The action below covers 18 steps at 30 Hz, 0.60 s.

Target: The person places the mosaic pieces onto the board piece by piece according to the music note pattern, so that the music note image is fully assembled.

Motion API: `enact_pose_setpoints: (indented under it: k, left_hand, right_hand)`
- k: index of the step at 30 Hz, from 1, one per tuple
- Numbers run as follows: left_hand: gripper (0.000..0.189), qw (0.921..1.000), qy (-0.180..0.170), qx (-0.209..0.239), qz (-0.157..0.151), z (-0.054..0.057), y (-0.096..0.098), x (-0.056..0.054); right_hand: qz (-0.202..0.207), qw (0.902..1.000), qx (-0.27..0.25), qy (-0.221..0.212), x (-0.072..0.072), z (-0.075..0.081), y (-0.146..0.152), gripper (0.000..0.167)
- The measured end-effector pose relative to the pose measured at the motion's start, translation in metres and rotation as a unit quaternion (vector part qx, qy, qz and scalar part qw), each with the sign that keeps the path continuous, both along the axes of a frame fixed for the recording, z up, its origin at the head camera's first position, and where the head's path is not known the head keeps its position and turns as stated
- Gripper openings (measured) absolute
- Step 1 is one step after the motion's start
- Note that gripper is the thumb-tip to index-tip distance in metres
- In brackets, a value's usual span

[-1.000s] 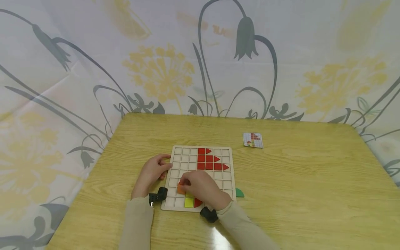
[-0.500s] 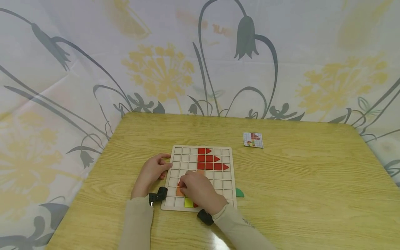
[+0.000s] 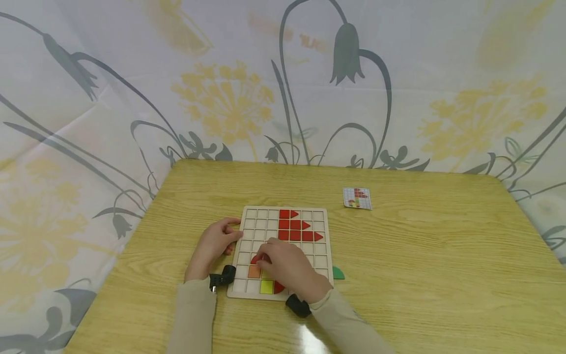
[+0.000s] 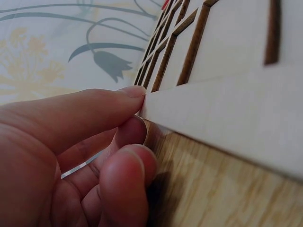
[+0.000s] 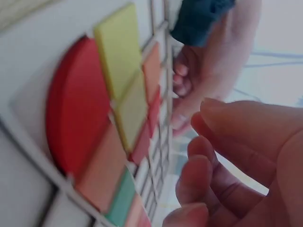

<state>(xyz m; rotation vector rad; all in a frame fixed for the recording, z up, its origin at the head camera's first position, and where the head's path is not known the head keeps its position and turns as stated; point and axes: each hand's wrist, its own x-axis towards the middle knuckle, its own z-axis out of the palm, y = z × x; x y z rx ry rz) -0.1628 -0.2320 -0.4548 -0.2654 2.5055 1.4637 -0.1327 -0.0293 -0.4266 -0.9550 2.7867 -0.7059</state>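
Note:
A wooden grid board [image 3: 240,285] bears red squares and red triangles [image 3: 319,236] in its upper rows. Lower down sit an orange square [image 3: 254,271], a red piece [image 3: 254,259] above it, a yellow square [image 3: 267,286] and a red rounded piece [image 5: 78,109]. My right hand [image 3: 287,263] hovers over these, fingers loosely bent; the right wrist view shows nothing between its fingertips. It hides part of the lower grid in the head view. My left hand [image 3: 215,241] touches the board's left edge, one straight digit [image 4: 94,106] at the rim and other fingers bent below.
A green rounded piece [image 3: 338,273] lies on the table against the board's right edge. Farther back rests a small card [image 3: 357,198] printed with a coloured grid pattern. Patterned fabric [image 3: 234,98] stands behind the wood-grain table [image 3: 420,255].
My right hand has let go of the orange square, which now lies in its cell. The hand has shifted slightly right, uncovering that square. My left hand stays at the board's edge.

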Motion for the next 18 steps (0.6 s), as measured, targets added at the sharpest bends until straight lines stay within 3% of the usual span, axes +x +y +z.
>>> enact_pose_setpoints:
  k: [9,18]
  left_hand:
    - [0.039,1.0,0.009,-0.002,0.0,-0.001,0.0,0.001]
    - [0.038,0.9999,0.011,0.0,-0.001,-0.001,0.001,0.001]
  right_hand:
    - [-0.009,0.9999,-0.005,-0.009,0.0,0.01,0.028,0.007]
    - [-0.034,0.9993,-0.012,-0.002,-0.002,0.007,0.065,0.007]
